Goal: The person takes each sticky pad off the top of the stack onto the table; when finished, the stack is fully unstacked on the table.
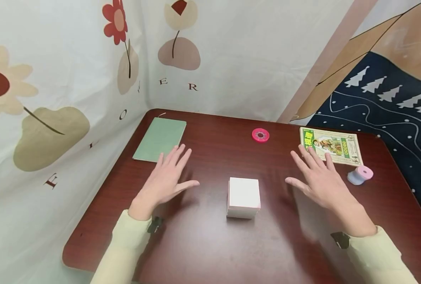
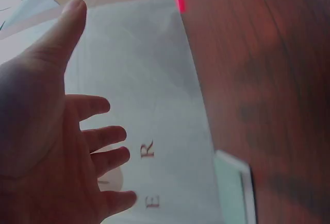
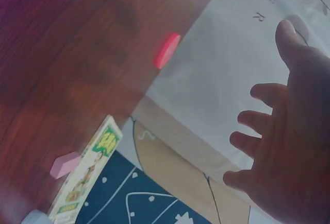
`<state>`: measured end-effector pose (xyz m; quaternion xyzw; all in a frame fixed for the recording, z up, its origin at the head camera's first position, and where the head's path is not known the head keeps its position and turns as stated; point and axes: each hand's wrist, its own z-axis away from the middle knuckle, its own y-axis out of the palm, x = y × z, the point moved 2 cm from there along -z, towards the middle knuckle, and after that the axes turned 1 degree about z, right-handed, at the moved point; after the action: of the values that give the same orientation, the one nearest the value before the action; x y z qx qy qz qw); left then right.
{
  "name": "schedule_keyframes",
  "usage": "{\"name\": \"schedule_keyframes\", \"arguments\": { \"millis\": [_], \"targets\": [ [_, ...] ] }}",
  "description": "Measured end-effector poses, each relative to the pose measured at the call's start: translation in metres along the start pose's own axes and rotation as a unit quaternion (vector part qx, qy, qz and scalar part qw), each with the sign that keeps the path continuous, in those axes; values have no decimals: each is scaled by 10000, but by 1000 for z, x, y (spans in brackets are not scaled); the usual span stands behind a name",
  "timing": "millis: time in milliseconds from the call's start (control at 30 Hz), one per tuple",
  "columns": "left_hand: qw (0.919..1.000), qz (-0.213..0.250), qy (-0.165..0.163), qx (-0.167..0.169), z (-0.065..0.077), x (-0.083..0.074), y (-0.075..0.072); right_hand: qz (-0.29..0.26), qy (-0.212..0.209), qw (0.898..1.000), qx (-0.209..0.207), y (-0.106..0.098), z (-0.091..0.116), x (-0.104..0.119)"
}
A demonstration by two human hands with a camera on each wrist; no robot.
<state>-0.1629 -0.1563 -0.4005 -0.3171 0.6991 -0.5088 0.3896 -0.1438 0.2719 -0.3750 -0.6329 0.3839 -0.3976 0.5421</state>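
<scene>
Head view, white box (image 1: 244, 193): it stands on the table between the two hands, well apart from both.
Head view, left hand (image 1: 162, 179): it is held above the table with the fingers spread and the thumb away; its fingertips overlap the near edge of the green notebook (image 1: 161, 138), but I cannot tell if they touch.
Head view, right hand (image 1: 320, 179): its fingers also are spread, in front of the illustrated pack (image 1: 332, 146), contact uncertain; the blue-and-pink spool (image 1: 359, 176) is near it.
Head view, writing: the wall cloth (image 1: 231, 67) carries brown letters, of which F, O, E and R are readable; the pack has green characters, partly covered by fingers.
Head view, surface and room: the table (image 1: 196, 248) is dark red-brown and shiny, with a pink disc (image 1: 256, 135) near its far edge; flowers decorate the cloth, and white trees the dark blue panel (image 1: 384, 94).
Left wrist view, letters: R and E appear turned sideways beyond the separated fingers; a notebook corner is below.
Right wrist view, label: the green-and-yellow lettering of the pack is too blurred for reading; the fingers are apart.
</scene>
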Motion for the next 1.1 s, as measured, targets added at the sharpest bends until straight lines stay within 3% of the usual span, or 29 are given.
{"name": "schedule_keyframes", "arguments": {
  "millis": [133,233,400,600,667,767,867,933,1100],
  "targets": [
    [9940,1050,184,240,-1,-11,6,-461,-186,9987,-78,-7,-2,11],
    [9789,1971,328,428,-2,-24,13,-910,-580,9937,-285,-13,-3,26],
    [9391,3337,477,674,-5,-54,33,-1686,-1286,9770,-233,-13,-4,59],
    [8858,4532,599,803,-9,-83,57,-2148,-1914,9577,57,1,-7,91],
    [8735,4777,548,759,-11,-89,63,-2187,-2045,9541,50,6,-9,97],
    [8642,4975,373,657,-14,-96,69,-2215,-2197,9501,-26,12,-11,102],
    [8628,5021,185,554,-15,-101,72,-2230,-2272,9480,-69,16,-14,105],
    [8578,5113,151,505,-15,-104,71,-2251,-2289,9470,-77,17,-15,106],
    [8422,5369,141,466,-12,-112,55,-2237,-2258,9481,15,17,-17,107]
  ]
}}
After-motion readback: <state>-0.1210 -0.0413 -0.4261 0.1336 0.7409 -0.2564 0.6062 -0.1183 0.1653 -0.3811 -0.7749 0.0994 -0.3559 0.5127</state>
